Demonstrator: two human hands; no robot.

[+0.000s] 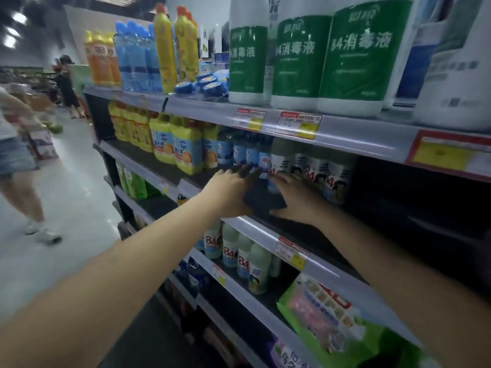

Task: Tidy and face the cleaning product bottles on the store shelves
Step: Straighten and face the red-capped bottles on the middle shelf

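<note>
On the middle shelf [170, 176] stands a row of dark bottles with blue labels [239, 152], then white "84" bottles [313, 171] to their right. My right hand [297, 200] reaches in and wraps its fingers around the base of the blue-labelled bottle [265, 164] at the row's right end. Just to the left, my left hand [231, 192] holds a dark cloth [263, 199] against the shelf front, its fingertips dark and blurred near the bottles. The cloth hides the shelf surface between my hands.
Yellow bottles [183, 147] fill the middle shelf's left. The top shelf carries large green-labelled jugs [353, 57], blue bottles [138, 57] and yellow bottles [164, 46]. Small "84" bottles [244, 258] and green packs [326, 312] sit below. People [16, 144] walk in the aisle at left.
</note>
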